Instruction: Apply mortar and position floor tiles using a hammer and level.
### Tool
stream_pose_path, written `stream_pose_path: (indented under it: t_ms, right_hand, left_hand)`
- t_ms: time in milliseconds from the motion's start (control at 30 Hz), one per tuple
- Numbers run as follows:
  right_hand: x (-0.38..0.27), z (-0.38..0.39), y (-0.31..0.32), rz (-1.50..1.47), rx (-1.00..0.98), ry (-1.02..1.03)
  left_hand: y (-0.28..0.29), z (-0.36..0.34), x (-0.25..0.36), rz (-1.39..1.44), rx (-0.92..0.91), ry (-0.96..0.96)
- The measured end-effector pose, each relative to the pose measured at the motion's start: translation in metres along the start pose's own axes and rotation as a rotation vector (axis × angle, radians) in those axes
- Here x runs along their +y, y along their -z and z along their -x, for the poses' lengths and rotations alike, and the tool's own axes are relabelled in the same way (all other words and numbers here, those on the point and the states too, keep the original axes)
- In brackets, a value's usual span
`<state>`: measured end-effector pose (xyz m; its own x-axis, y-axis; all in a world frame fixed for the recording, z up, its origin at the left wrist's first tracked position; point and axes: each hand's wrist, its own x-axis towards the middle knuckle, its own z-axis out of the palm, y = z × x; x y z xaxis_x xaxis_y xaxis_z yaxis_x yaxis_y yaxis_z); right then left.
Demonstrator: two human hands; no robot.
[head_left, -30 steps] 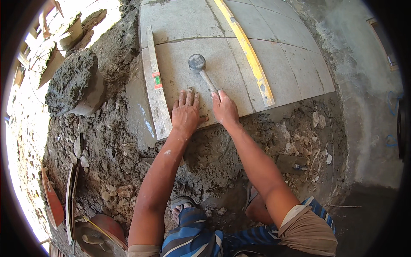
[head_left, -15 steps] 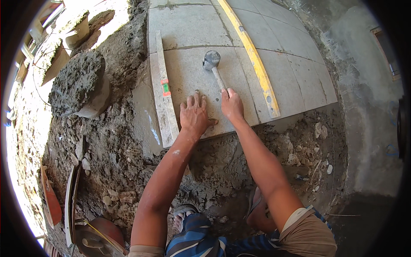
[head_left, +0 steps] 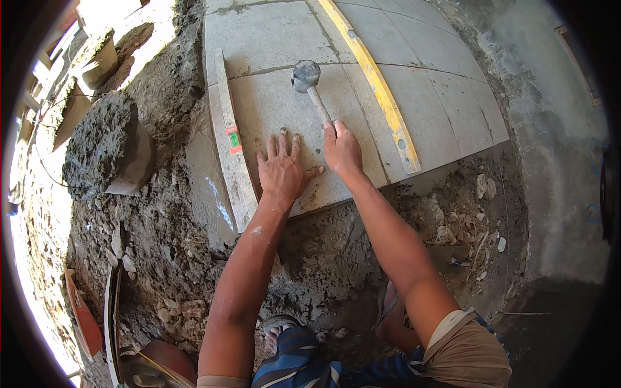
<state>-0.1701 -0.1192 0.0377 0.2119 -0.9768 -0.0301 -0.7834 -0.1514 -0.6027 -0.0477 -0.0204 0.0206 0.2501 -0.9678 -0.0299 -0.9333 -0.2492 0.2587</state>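
My left hand (head_left: 281, 169) lies flat on a grey floor tile (head_left: 268, 107), fingers spread, close to the tile's near edge. In my right hand (head_left: 343, 152) is the handle of a rubber mallet (head_left: 305, 75), whose dark round head is over the same tile. Whether the mallet head touches the tile I cannot tell. Left of my left hand a pale spirit level (head_left: 228, 116) with a green vial in a red frame runs along the tile's left side. To the right, a long yellow level (head_left: 378, 87) lies across the neighbouring tiles.
Buckets heaped with wet mortar (head_left: 103, 145) stand at the left on rough, stony ground. Reddish pans (head_left: 167, 362) and a curved strip (head_left: 111, 323) lie at the lower left. A grey concrete wall (head_left: 550, 149) rises at the right. My sandalled feet are on the muddy soil below the tiles.
The whole view has shifted slightly. My left hand's fingers are spread a little wider on the tile. The mallet stays in my right hand, its head turned slightly.
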Motion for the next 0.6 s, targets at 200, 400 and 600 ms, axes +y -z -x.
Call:
stream_pose_path:
  t_ms: [200, 400, 600]
  right_hand:
    - [-0.012, -0.002, 0.006, 0.007, -0.102, 0.001]
    - [-0.011, 0.003, 0.0, 0.068, -0.124, 0.039]
    - [-0.002, 0.002, -0.002, 0.019, -0.127, 0.009]
  left_hand:
    - [0.002, 0.003, 0.001, 0.008, -0.006, 0.015]
    - [-0.001, 0.005, -0.004, 0.0, 0.014, -0.001]
    - [-0.001, 0.002, -0.003, 0.0, -0.014, 0.001]
